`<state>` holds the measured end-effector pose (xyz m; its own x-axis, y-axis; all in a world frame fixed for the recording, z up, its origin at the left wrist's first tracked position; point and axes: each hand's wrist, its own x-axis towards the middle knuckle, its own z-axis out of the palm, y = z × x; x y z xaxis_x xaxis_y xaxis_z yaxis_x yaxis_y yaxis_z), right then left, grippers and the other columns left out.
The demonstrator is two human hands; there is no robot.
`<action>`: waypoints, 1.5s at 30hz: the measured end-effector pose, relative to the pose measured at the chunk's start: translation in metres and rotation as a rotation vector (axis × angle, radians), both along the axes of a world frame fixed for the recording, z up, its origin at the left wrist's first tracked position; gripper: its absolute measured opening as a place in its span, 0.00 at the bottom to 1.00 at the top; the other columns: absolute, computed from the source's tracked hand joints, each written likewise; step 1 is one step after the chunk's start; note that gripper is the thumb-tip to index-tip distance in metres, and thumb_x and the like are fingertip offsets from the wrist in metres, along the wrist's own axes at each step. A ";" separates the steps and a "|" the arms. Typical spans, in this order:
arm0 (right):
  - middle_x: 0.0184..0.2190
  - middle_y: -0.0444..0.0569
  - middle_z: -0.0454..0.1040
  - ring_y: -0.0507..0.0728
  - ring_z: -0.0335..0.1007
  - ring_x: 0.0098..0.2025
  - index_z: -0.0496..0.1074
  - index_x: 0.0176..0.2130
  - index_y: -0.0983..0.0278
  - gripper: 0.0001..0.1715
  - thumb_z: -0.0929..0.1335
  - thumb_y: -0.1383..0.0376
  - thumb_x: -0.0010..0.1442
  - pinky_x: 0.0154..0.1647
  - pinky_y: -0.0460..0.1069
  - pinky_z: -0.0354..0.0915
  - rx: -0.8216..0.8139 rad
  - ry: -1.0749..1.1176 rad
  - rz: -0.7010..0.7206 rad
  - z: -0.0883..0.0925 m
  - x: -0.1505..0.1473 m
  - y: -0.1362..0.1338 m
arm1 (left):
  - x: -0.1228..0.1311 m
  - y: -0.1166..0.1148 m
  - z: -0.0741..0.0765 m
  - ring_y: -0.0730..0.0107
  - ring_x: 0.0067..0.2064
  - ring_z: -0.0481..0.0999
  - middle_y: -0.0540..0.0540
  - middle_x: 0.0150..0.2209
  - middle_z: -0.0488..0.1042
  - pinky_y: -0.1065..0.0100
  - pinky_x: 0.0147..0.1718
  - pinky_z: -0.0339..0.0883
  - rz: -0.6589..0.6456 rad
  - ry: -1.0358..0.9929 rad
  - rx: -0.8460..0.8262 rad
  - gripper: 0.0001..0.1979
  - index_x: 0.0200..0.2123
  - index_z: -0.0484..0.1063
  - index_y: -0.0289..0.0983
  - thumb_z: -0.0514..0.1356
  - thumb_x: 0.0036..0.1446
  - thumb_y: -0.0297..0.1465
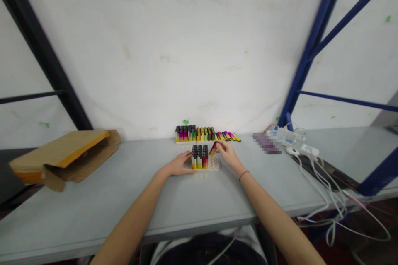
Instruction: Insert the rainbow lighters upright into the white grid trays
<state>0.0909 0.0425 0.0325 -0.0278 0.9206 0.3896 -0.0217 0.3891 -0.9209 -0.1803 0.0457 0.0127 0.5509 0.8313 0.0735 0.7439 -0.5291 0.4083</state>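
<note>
A pale tray (213,168) stands on the grey table, with upright black-topped lighters (200,161) filling its left part and bare slots on its right. My left hand (180,164) rests at the tray's left side, thumb and fingers spread around that end. Between the fingertips of my right hand (226,151) is a tilted red and yellow lighter (213,148), held over the tray's right part. Behind stand more upright lighters, black-topped ones (185,133) at left and yellowish ones (205,134) beside them. Several colourful lighters (228,136) lie flat to their right.
An open cardboard package (66,153) lies on the left of the table. At the right are white power strips (292,138), tangled white cables (323,178) and a dark flat object (329,174). Blue metal posts (303,62) rise at the right, a black post (40,41) at the left.
</note>
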 end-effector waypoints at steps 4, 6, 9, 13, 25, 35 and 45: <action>0.41 0.50 0.80 0.58 0.75 0.43 0.76 0.41 0.61 0.16 0.68 0.54 0.60 0.47 0.53 0.70 0.131 -0.195 -0.016 -0.009 -0.003 0.002 | 0.000 0.002 -0.002 0.42 0.69 0.58 0.38 0.69 0.61 0.49 0.68 0.52 0.001 -0.006 0.009 0.45 0.65 0.64 0.37 0.66 0.50 0.53; 0.43 0.51 0.80 0.59 0.75 0.44 0.77 0.43 0.61 0.16 0.65 0.55 0.62 0.50 0.53 0.69 0.188 -0.288 -0.034 -0.011 -0.004 0.003 | 0.000 0.003 -0.003 0.42 0.69 0.58 0.37 0.69 0.60 0.49 0.68 0.51 -0.004 -0.003 0.010 0.45 0.65 0.63 0.36 0.65 0.50 0.54; 0.44 0.51 0.80 0.59 0.75 0.45 0.77 0.45 0.61 0.16 0.63 0.58 0.65 0.51 0.53 0.68 0.243 -0.419 -0.078 -0.011 -0.004 0.006 | 0.000 0.001 -0.002 0.42 0.70 0.57 0.36 0.69 0.59 0.49 0.69 0.49 -0.002 0.007 0.007 0.44 0.65 0.63 0.35 0.65 0.51 0.53; 0.42 0.52 0.80 0.60 0.75 0.44 0.76 0.46 0.60 0.16 0.61 0.61 0.66 0.50 0.53 0.67 0.262 -0.542 -0.106 -0.009 -0.004 0.009 | 0.001 -0.001 -0.001 0.41 0.69 0.59 0.35 0.68 0.61 0.50 0.68 0.51 0.011 0.000 0.016 0.44 0.65 0.64 0.34 0.65 0.50 0.52; 0.59 0.56 0.73 0.62 0.67 0.61 0.71 0.61 0.62 0.28 0.57 0.55 0.71 0.65 0.58 0.58 0.218 -0.743 -0.234 -0.006 0.032 0.042 | 0.001 0.000 -0.002 0.39 0.69 0.58 0.33 0.68 0.61 0.46 0.68 0.50 0.028 0.006 0.006 0.44 0.64 0.63 0.33 0.65 0.50 0.52; 0.71 0.45 0.55 0.67 0.44 0.72 0.61 0.68 0.50 0.29 0.53 0.57 0.73 0.66 0.70 0.50 -0.146 -1.287 -0.322 -0.017 0.064 0.088 | 0.003 -0.004 -0.002 0.38 0.70 0.55 0.35 0.71 0.57 0.47 0.69 0.47 0.058 0.054 -0.008 0.46 0.66 0.61 0.34 0.64 0.50 0.53; 0.71 0.49 0.55 0.66 0.48 0.70 0.59 0.69 0.55 0.32 0.57 0.51 0.71 0.66 0.63 0.53 -0.125 -1.299 -0.430 -0.023 0.075 0.067 | 0.004 -0.004 0.001 0.40 0.71 0.55 0.34 0.71 0.55 0.47 0.69 0.47 0.055 0.068 0.005 0.44 0.66 0.61 0.33 0.65 0.52 0.50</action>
<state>0.1657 0.1096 0.0099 -0.0115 0.9761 0.2172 0.9748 0.0593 -0.2150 -0.1759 0.0416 0.0137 0.5081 0.8603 0.0417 0.7978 -0.4884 0.3535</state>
